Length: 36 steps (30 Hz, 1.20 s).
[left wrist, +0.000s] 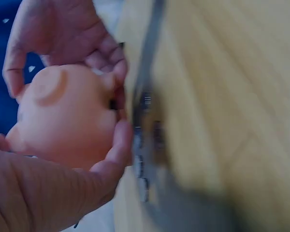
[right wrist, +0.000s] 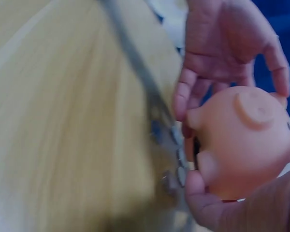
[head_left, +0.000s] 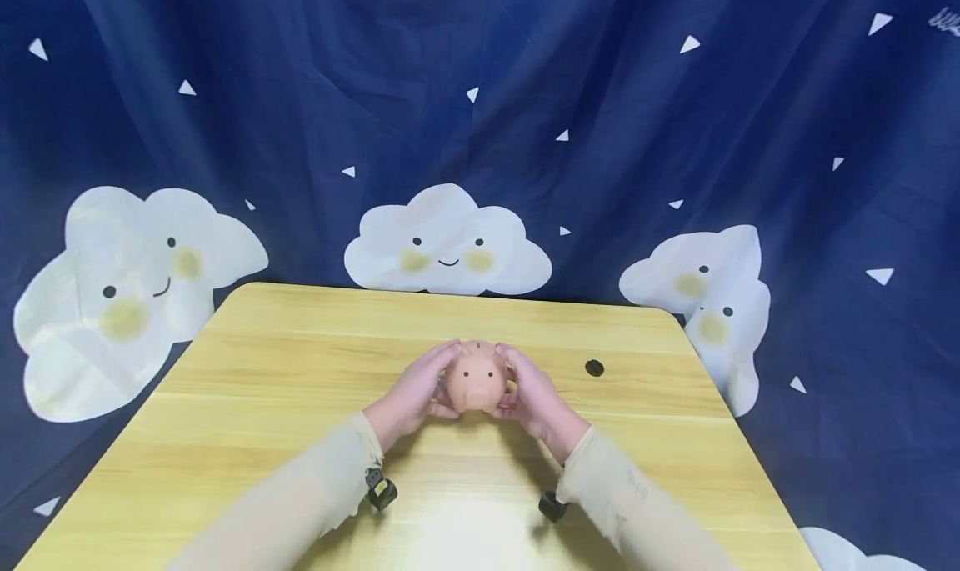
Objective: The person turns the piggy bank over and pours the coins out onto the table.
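Pale wooden table (head_left: 262, 371), 1 round black cap (head_left: 595, 368), several silvery coins (right wrist: 181, 177)

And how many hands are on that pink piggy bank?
2. The left hand curls round one side of the pink piggy bank, and the right hand curls round the opposite side. Some fingers are partly hidden, but no third hand shows.

The left sleeve (head_left: 300, 492) is pale beige; the right sleeve (head_left: 637, 504) likewise, with faint grey marks (head_left: 637, 483); the left wrist camera (head_left: 385, 498) is black with a yellowish patch (head_left: 381, 487); the right wrist camera (head_left: 552, 508) is also black.
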Available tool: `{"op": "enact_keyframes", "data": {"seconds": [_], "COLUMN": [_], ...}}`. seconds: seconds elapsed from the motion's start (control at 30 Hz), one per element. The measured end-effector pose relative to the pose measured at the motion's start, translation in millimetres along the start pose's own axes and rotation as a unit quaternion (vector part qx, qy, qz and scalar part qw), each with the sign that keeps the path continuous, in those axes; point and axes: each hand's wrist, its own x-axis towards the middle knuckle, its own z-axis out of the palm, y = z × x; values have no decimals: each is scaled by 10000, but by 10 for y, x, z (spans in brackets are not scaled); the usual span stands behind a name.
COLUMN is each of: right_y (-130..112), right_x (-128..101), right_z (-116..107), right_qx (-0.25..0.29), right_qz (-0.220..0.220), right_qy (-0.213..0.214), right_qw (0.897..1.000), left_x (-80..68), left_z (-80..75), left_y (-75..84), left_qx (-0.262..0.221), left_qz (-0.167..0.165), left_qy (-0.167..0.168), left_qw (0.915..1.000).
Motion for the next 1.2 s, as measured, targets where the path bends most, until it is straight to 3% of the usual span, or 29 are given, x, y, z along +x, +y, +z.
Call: {"op": "enact_keyframes", "data": {"seconds": [0.17, 0.37, 0.53, 0.6, 0.67, 0.77, 0.83, 1.0, 1.2], "right_y": [-168, -311, -287, -269, -258, -214, -152, 49, 132], "right_x": [48, 68, 66, 27, -39, -135, -138, 2, 87], "right_z": [-23, -13, 4, 16, 32, 46, 33, -23, -38], "right_qx": [355, 436, 476, 364, 164, -135, -186, -137, -194], "right_qz": [480, 438, 491, 59, -863, -2178, -2422, -1445, -1328], "right_qy": [-29, 165, 145, 33, -59, -145, -92, -30, 83], "right_qw": [9982, 9980, 9976, 9993, 9961, 9758, 9700, 9894, 9909], "left_x": [72, 128, 100, 61, -4, -108, -124, -8, 100], "left_z": [-43, -57, -68, -61, -41, -16, -15, -50, -63], "left_y": [162, 293, 324, 346, 376, 370, 301, 19, -105], "left_qx": [-116, -301, -505, -449, -231, 253, 352, -133, -326], "left_qz": [-400, -386, -519, -197, 552, 1635, 1862, 1090, 910], "left_qy": [-316, -353, -307, -259, -212, -49, -17, -67, -44], "left_qw": [9986, 9982, 9969, 9985, 9980, 9862, 9819, 9939, 9953]}}
